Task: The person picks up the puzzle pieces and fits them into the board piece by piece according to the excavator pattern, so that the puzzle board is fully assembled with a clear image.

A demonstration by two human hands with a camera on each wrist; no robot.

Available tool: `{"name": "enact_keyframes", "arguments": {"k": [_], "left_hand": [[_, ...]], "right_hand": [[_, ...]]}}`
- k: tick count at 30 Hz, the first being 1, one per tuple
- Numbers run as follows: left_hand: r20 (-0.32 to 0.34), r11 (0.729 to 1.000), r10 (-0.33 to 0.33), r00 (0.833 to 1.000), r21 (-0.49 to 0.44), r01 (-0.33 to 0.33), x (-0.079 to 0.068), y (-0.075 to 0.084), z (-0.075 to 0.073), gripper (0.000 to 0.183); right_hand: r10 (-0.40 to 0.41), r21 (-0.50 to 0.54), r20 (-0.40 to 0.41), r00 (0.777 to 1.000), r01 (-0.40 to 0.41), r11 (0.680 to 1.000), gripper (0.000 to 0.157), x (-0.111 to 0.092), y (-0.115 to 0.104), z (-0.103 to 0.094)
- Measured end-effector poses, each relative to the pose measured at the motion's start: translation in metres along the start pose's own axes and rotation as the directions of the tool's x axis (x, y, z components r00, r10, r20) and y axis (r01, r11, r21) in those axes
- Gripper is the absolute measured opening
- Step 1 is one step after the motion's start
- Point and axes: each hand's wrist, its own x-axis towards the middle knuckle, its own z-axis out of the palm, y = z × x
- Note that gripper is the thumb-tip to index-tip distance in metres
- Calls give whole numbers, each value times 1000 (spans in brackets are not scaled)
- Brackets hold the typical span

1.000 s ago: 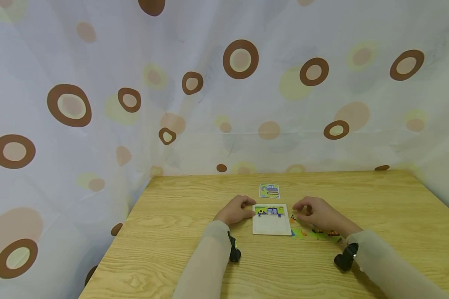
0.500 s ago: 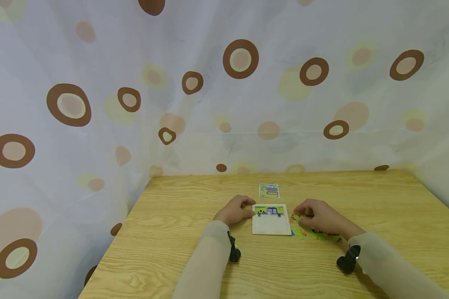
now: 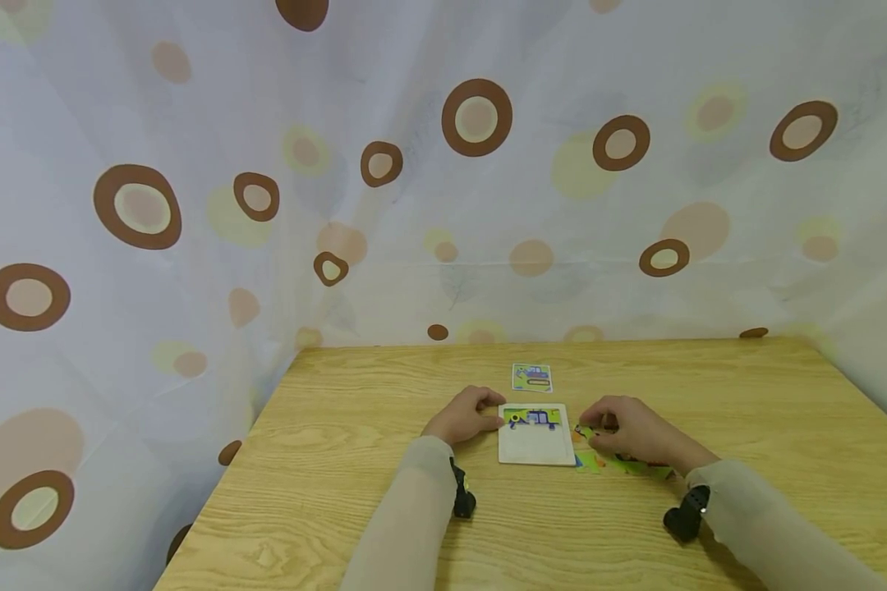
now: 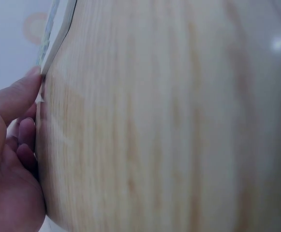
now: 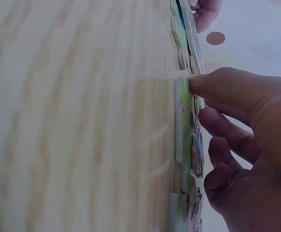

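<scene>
A white square puzzle tray (image 3: 536,447) lies on the table, with a strip of assembled pieces showing a blue vehicle (image 3: 538,417) along its far side. At the tray's left edge, my left hand (image 3: 467,413) holds it between thumb and bent fingers; the left wrist view shows the thumb (image 4: 19,94) right at the rim. Just right of the tray, my right hand (image 3: 631,427) pinches a green puzzle piece (image 3: 585,430) low over the others. In the right wrist view, the thumb (image 5: 222,84) is on the pieces' edge and the other fingers are curled.
Several loose puzzle pieces (image 3: 590,461) lie right of the tray, partly hidden under the right hand. Behind the tray is a small picture card (image 3: 532,377) with a blue vehicle. A patterned curtain (image 3: 414,295) borders the wooden table (image 3: 384,386).
My right hand has drawn slightly back and to the right from the tray's edge, its fingers closing at a green piece. The left hand and tray have stayed put.
</scene>
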Motion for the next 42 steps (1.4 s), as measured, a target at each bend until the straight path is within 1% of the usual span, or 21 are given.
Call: {"name": "enact_keyframes", "arguments": {"k": [4,13,21,26,30,35,42], "left_hand": [[1,1000,4,1000,6,-4,0,-1,0,34],[3,1000,4,1000,2,-4,0,0,-1,34],[6,1000,-2,1000,-1,2,-1,-1,-1,34],[6,1000,5,1000,3,-5,-1,-1,-1,35],[6,1000,12,1000,8,-12,0,-2,-1,35],[7,1000,9,1000,15,-9,0,-2,-1,35],[8,999,19,1000,25,-20,2,-6,-1,34]], "right_hand": [[1,1,6,1000,-1,1000,28,0,-1,0],[-14,-42,-28,999,13,999,36,3,-3,0],[1,-12,-32,999,-1,1000,30,9,-5,4],[-31,-5,-37,999,31,1000,29,14,-11,8],[-51,-21,-41,998,51,998,28,19,-19,10],[-82,-21,-37,996,82,996,27,24,-26,14],[-116,3,-35,993,116,993,27,30,-34,22]]}}
